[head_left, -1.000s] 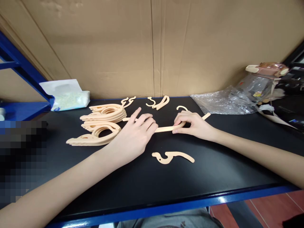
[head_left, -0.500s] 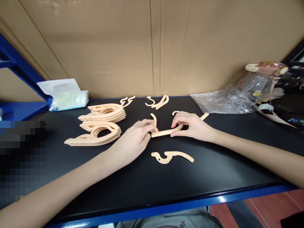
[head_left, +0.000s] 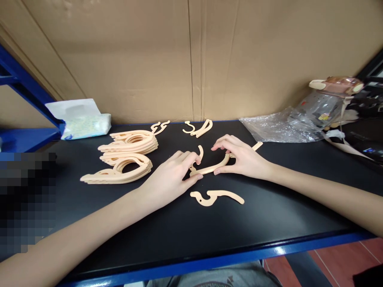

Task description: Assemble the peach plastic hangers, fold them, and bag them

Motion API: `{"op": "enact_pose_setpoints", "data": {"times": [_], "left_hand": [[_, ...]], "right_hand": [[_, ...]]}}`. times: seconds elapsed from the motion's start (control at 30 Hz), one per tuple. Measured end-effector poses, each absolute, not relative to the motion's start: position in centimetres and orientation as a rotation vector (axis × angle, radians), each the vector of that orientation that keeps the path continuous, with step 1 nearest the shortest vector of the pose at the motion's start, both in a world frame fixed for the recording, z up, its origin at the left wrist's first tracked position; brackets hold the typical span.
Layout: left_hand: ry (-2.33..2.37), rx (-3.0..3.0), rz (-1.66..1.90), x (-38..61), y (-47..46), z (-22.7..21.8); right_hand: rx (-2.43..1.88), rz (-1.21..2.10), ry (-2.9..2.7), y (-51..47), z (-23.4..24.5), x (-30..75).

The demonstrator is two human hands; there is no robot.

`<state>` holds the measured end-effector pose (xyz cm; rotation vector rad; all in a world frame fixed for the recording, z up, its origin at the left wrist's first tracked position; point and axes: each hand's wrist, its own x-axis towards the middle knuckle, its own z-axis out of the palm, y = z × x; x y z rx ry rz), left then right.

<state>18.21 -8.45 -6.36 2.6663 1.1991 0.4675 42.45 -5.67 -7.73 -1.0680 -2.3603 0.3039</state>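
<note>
Between my hands lies a peach plastic piece of a folding clothes hanger [head_left: 221,164], a curved bar with a hook part [head_left: 200,151] standing up at its left end. My left hand [head_left: 172,171] pinches that left end, thumb in front and fingers behind. My right hand [head_left: 241,157] holds the bar near its right bend; its thumb touches the bar and the index finger is raised off it. A straight peach strip [head_left: 257,146] pokes out behind the right hand. Nearer to me, a loose hook piece [head_left: 217,197] lies flat on the black tabletop [head_left: 269,211].
Two stacks of folded hangers [head_left: 131,169] stand at the left. Small hook pieces [head_left: 160,127] and curved arm pieces [head_left: 203,127] lie at the back. A tissue pack [head_left: 85,125] is at back left; a clear plastic bag [head_left: 278,127] and a bottle [head_left: 326,99] are at back right.
The hook part at the left end has swung or shifted to the right, and my left thumb has come to the front of the bar. My right index finger has lifted.
</note>
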Motion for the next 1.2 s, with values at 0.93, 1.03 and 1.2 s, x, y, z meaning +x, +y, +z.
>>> {"op": "enact_pose_setpoints", "data": {"times": [0.93, 1.03, 1.2], "left_hand": [[1.439, 3.199, 0.405, 18.0, -9.0, -5.9], [1.46, 3.217, 0.391, 18.2, -9.3, -5.7], [1.436, 3.186, 0.335, 18.5, -9.7, -5.7]], "right_hand": [[-1.014, 0.422, -2.085, -5.3, -7.8, 42.9], [-1.041, 0.395, -2.122, -5.4, -7.8, 42.8], [-0.989, 0.3, -2.303, -5.6, -7.6, 42.6]]}}
